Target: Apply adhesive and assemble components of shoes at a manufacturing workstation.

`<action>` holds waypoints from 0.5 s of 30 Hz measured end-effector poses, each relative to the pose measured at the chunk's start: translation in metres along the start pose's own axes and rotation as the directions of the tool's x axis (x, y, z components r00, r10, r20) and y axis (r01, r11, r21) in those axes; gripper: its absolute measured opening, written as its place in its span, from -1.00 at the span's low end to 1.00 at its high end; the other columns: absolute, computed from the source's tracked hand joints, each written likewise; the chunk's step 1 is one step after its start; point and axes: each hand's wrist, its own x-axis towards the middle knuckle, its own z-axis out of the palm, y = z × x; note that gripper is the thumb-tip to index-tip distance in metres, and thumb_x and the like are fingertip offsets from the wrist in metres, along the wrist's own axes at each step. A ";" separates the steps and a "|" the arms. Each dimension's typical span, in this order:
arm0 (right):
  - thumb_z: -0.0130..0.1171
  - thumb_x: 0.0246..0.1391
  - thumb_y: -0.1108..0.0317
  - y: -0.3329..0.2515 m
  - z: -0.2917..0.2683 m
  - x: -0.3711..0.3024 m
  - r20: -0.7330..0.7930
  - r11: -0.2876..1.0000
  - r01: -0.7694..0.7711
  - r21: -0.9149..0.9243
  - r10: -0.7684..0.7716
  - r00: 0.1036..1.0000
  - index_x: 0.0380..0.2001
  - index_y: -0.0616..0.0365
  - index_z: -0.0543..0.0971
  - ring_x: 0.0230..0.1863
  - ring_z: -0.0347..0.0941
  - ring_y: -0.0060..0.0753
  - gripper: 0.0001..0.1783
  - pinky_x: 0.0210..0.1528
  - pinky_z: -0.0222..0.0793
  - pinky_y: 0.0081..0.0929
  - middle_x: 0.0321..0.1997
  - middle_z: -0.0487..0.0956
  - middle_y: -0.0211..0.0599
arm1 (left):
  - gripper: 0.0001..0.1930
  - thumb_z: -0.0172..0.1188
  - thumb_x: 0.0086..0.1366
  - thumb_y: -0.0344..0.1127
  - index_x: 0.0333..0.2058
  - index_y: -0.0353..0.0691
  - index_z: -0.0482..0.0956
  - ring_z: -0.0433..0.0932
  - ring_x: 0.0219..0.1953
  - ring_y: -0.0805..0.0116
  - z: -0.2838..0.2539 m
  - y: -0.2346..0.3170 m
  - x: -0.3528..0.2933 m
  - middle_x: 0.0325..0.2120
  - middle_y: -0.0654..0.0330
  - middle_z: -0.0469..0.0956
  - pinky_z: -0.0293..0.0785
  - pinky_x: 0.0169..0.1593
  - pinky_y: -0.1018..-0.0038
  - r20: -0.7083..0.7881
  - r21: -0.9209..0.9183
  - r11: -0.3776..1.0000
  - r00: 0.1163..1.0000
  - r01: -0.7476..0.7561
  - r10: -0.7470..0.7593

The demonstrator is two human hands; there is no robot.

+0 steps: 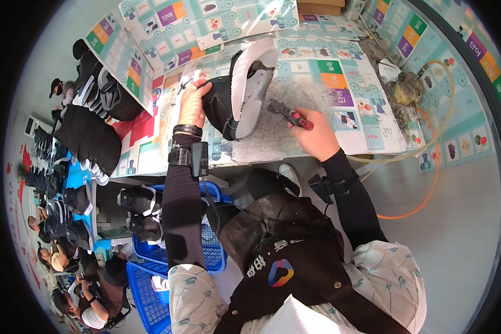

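Observation:
My left hand [192, 104] grips a black shoe [219, 107] with a thick white sole, tilted on its side over the worktable. Its underside faces right, toward my other hand. My fingers close round the black upper; part of them is hidden behind the shoe. My right hand [318, 134] is wrapped round a small black-and-red hand tool [288, 114]. The tool's dark head points at the sole, a short gap away. What kind of tool it is, I cannot make out.
The worktable [367, 136] has a printed covering with dark smudges. Black shoes [89, 131] are stacked at its left. Blue baskets [147, 295] stand below, some shoes [139, 200] beside them. An orange hose [432, 183] loops at the right. Several people [97, 292] sit far left.

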 end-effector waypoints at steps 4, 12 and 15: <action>0.19 0.00 0.39 0.001 -0.001 -0.003 0.131 0.991 0.035 -0.132 -0.018 0.991 -0.23 0.30 0.64 -0.22 0.49 0.43 -0.73 -0.18 0.43 0.03 -0.37 0.57 0.24 | -0.78 0.32 0.34 -0.53 -0.07 -0.23 0.56 0.62 -0.14 0.36 0.003 0.000 -0.007 -0.18 0.19 0.64 0.54 0.03 0.49 -0.016 -0.022 0.999 0.999 -0.035 0.035; 0.25 0.06 0.39 0.004 -0.016 -0.002 0.206 0.876 -0.183 0.446 0.099 0.974 -0.07 0.28 0.64 -0.33 0.59 -0.54 -0.65 -0.36 0.52 -0.49 -0.33 0.67 -0.39 | -0.82 0.24 0.43 -0.42 -0.03 -0.17 0.51 0.60 -0.08 0.41 0.010 0.021 -0.025 -0.18 0.25 0.62 0.48 0.06 0.46 0.069 -0.258 0.942 0.968 -0.215 0.240; 0.25 0.03 0.34 -0.001 -0.021 -0.002 0.194 0.925 -0.200 0.322 0.142 0.971 -0.13 0.26 0.65 -0.37 0.63 -0.21 -0.67 -0.34 0.50 -0.31 -0.41 0.66 -0.17 | -0.82 0.23 0.50 -0.22 -0.05 -0.14 0.55 0.58 -0.08 0.48 0.010 0.013 -0.018 -0.17 0.30 0.63 0.42 0.12 0.50 0.102 -0.157 0.963 0.966 -0.221 0.238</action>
